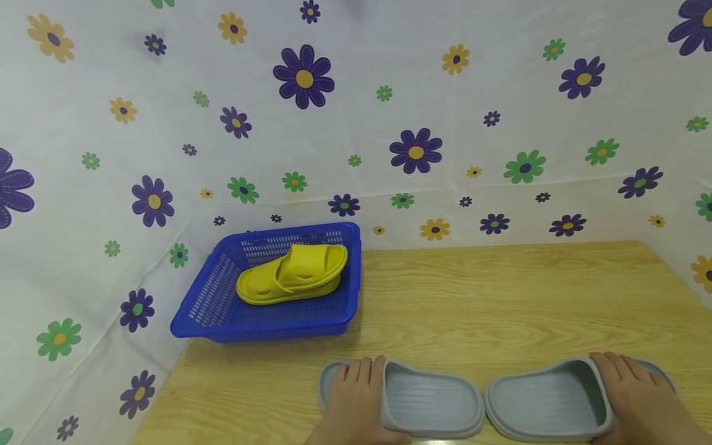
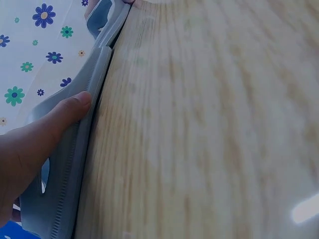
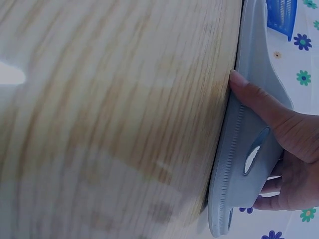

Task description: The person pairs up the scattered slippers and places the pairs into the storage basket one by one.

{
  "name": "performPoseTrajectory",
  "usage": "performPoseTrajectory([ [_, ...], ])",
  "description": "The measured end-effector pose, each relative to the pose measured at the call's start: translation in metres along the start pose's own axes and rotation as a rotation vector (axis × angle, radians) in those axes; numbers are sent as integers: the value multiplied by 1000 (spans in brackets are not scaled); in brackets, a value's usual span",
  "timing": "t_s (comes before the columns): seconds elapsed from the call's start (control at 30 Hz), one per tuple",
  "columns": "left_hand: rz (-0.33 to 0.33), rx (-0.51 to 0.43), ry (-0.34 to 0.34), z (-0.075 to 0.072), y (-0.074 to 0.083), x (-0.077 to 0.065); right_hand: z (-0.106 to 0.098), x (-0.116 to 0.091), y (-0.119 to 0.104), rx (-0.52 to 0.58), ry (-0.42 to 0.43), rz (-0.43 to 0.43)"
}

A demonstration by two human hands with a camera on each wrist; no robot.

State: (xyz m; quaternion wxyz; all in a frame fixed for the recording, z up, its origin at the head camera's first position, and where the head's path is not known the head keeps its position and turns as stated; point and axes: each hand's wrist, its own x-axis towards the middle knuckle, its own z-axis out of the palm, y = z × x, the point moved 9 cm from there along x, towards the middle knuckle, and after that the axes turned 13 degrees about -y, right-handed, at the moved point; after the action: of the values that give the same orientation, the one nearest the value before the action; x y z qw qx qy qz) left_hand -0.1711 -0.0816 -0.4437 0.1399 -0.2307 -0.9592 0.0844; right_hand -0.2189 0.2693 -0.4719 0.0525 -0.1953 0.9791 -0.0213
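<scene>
Two grey slippers lie sole-down in a line at the front of the wooden table, heel ends meeting. My left hand (image 1: 356,398) grips the left slipper (image 1: 428,398) across its strap, fingers over the top. In the left wrist view, the thumb (image 2: 75,107) presses along the slipper's near side. Over the strap of the right slipper (image 1: 545,402) my right hand (image 1: 639,395) holds in the same way, its thumb (image 3: 254,94) on the near side by the sole. The toe ends point outward, away from each other, partly covered by the hands.
A blue plastic basket (image 1: 278,330) stands at the table's back left. Inside it rest yellow slippers (image 1: 300,272), one lying partly over another. The wooden tabletop (image 1: 500,296) reaches back to a white, flower-printed cloth (image 1: 356,123) that hangs behind and at both sides.
</scene>
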Motion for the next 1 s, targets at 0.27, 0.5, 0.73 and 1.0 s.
performPoseTrajectory([
  [0.27,-5,-11,-93,7,-3,-1,-12,-3,-11,-14,125,-202],
  [0.5,64,-142,-167,14,-7,-3,-8,0,1,112,187,-281],
  [0.73,86,-278,-222,20,-12,-2,-8,-7,-1,174,272,-444],
  [1.0,124,-254,-186,18,-11,-2,-12,-3,4,104,260,-334],
])
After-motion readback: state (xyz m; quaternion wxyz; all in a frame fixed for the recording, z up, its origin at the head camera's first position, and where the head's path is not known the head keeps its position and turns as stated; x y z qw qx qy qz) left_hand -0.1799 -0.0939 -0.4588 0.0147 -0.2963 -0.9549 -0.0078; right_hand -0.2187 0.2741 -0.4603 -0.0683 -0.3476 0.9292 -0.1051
